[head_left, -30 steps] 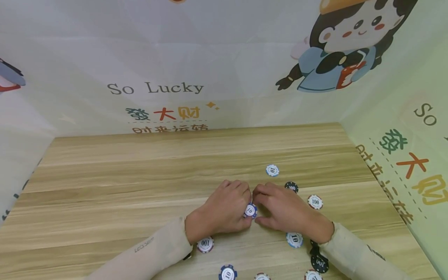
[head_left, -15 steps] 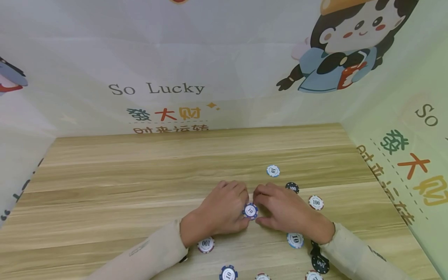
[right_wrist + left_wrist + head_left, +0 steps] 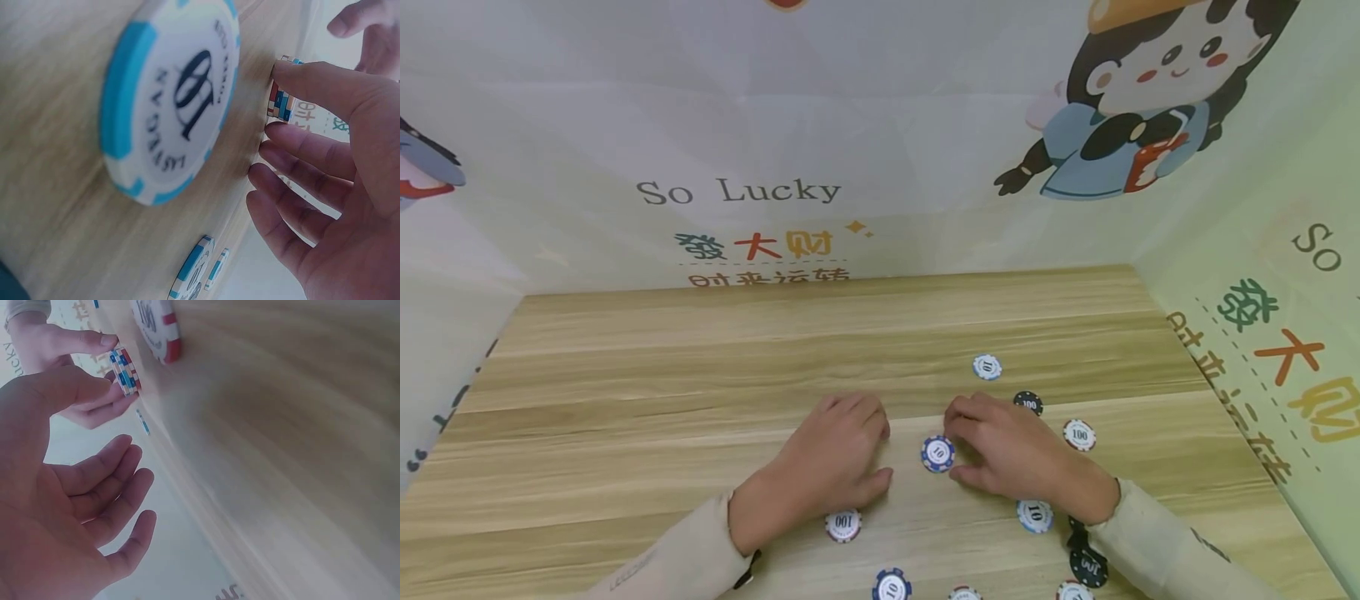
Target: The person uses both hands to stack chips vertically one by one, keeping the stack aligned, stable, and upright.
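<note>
A short stack of poker chips (image 3: 937,454) stands on the wooden table, a blue-and-white 10 chip on top. Seen from the side in the left wrist view, the stack (image 3: 125,372) has red, blue and light-blue edges. My right hand (image 3: 1018,450) is close at its right side, thumb and fingers spread apart at the stack's edge; whether they touch it I cannot tell. To the left of the stack, with a gap between, my left hand (image 3: 823,462) has loosely bent fingers and holds nothing. In the right wrist view, my right thumb (image 3: 319,84) partly hides the stack.
Loose chips lie around: a light-blue 10 chip (image 3: 987,367) farther back, a black 100 chip (image 3: 1028,403) partly behind my right hand, and a red-edged 100 chip (image 3: 1079,435) to the right. Several more lie nearer, including a blue one (image 3: 892,587). Printed cloth walls (image 3: 887,133) border the table.
My left hand has moved off to the left, away from the chip stack, which now shows fully from above. The right hand has stayed beside the stack.
</note>
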Motion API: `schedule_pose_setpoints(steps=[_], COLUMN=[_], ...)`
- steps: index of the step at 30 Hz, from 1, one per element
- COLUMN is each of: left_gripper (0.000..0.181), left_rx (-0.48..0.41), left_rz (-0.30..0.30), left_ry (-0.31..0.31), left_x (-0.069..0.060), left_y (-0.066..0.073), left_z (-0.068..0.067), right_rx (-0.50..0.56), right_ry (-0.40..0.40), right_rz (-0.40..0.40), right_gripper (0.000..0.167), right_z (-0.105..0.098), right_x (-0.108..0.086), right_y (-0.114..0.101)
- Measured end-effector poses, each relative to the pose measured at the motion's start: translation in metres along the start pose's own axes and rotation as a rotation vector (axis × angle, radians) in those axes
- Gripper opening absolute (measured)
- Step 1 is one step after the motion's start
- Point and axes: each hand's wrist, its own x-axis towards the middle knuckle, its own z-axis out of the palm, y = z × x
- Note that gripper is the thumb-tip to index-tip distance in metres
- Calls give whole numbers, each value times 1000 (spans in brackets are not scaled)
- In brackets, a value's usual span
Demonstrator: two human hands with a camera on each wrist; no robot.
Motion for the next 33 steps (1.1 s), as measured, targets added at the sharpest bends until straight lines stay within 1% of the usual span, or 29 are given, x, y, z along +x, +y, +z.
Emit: schedule_pose_setpoints(steps=[3,7,9,13,17,20,23,31,33], left_gripper=[38,38,38,37,42,46,45,43,42], left_rx=[-11,-34,-47,-50,-43,-36,-30,-33,-29], left_rz=[-20,-41,-45,-24,3,13,22,23,24], left_ry=[-1,-33,-39,-26,-47,-63,-62,-84,-81], left_x=[-12,-28,-35,-48,-58,-63,-67,-69,-70], left_y=[-4,-5,-4,-1,4,6,7,10,10], left_z=[-2,-4,-4,-4,-5,-5,-5,-3,-2], right_rx=[-7,-9,-8,-9,-9,-8,-4,1,3], right_ry=[0,-1,-2,-3,-4,-6,-8,-5,-2], right_rz=[-4,-8,-8,-9,-7,-5,-2,-7,-9], right_gripper=[35,36,36,36,36,36,36,35,35], right_z=[-1,-1,-2,-2,-2,-2,-2,-1,-1], right_x=[0,0,1,1,0,0,0,0,0], right_y=[0,-1,-1,-1,-1,-2,-2,-1,-1])
